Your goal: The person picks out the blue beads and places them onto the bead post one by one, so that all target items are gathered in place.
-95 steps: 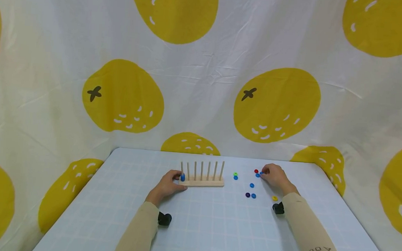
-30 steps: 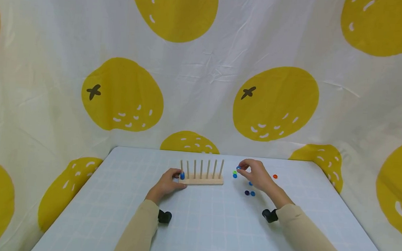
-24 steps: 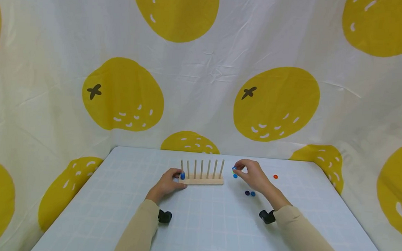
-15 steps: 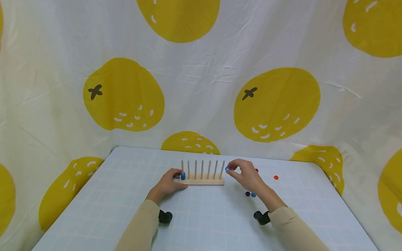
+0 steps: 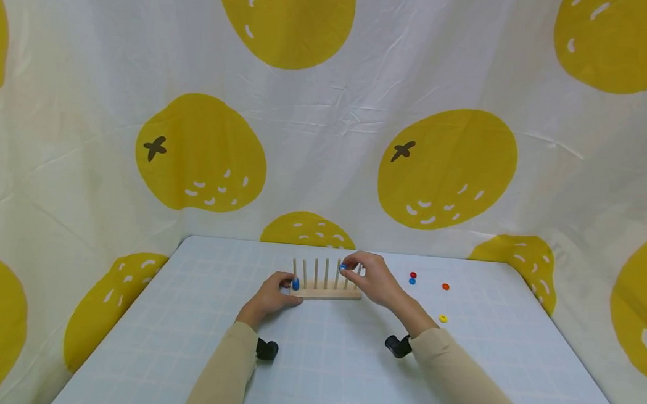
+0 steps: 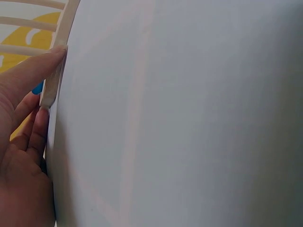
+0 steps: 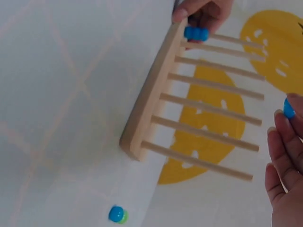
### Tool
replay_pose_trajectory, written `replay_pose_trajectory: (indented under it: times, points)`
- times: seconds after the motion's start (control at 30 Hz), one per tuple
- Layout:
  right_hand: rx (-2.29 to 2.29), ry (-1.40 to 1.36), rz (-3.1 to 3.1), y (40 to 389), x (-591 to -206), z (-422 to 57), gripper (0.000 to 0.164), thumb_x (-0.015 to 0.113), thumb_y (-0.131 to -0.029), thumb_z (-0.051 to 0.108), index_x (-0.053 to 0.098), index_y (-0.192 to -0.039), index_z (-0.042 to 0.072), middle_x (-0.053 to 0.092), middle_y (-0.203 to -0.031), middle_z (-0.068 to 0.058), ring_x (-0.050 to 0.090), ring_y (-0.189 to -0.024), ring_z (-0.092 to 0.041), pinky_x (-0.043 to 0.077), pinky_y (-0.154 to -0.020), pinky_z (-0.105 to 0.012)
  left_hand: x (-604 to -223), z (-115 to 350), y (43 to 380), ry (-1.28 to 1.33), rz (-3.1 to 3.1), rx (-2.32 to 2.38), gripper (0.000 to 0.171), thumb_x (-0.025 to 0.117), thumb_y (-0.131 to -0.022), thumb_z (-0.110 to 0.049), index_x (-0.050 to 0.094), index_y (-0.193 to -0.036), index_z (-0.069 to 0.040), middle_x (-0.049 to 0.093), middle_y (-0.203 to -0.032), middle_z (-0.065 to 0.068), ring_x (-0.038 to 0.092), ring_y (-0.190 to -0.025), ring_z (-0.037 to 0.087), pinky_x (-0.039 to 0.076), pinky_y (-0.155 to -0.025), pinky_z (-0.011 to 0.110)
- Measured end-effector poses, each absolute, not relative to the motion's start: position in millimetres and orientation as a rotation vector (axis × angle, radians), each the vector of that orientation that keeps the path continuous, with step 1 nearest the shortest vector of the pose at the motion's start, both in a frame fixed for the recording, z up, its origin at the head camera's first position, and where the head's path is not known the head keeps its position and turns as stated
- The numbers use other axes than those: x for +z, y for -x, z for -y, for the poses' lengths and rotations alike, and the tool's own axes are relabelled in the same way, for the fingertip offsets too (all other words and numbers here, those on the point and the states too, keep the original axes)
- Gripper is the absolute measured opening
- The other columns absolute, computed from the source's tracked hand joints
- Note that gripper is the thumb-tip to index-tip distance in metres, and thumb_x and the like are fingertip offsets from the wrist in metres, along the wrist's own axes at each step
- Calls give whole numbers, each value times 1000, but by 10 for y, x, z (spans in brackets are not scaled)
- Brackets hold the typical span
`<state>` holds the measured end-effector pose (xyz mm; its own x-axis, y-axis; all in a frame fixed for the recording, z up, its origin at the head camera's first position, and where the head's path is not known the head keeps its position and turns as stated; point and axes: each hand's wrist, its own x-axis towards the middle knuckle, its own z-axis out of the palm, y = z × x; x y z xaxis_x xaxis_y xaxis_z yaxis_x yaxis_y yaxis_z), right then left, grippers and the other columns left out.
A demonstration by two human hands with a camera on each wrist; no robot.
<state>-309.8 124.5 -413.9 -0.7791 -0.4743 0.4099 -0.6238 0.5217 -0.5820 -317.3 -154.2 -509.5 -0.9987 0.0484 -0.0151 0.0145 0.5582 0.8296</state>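
A wooden peg rack [image 5: 326, 295] with a row of upright pegs stands on the table. My left hand [image 5: 267, 296] grips its left end, thumb in front and fingers behind. Stacked blue beads [image 7: 196, 33] sit low on the leftmost peg, beside those fingers. My right hand [image 5: 376, 282] is raised over the rack's right part and pinches one blue bead [image 5: 343, 267] between thumb and fingertips. In the right wrist view this bead is near the peg tips, apart from them. The other pegs are bare in that view.
Right of the rack lie a red bead [image 5: 413, 275], a loose blue bead [image 5: 412, 281], an orange bead [image 5: 445, 287] and a yellow bead [image 5: 443, 319]. A blue bead [image 7: 116, 213] overlaps a green one in the right wrist view. A fruit-print curtain [image 5: 326, 165] backs the table.
My right hand has carried the blue bead leftward from the loose beads to above the rack, its arm now covering several beads. My left hand has kept its hold on the rack.
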Motion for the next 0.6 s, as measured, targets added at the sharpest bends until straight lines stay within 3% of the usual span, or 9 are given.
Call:
replay_pose_trajectory:
  times: [0.3,0.6]
  points:
    - [1081,-1065,2516,3151,-4122,-877,15,72,-97,13,73,-109,4,71,-102,-2,64,-95,-18,55,-89,-38,-5068,1549,3171,-66,-2742,1455,63,89,-81,-21,59,-133,-3,60,-125,14,53,-113,30,42,-107,52]
    - [1029,-1120,2493,3215,-4103,-557,14,71,-97,14,73,-108,5,71,-105,-6,65,-102,-27,52,-95,-46,-5076,1559,3166,-101,-2752,1455,61,89,-81,-21,60,-131,-3,61,-123,14,54,-111,30,44,-104,52]
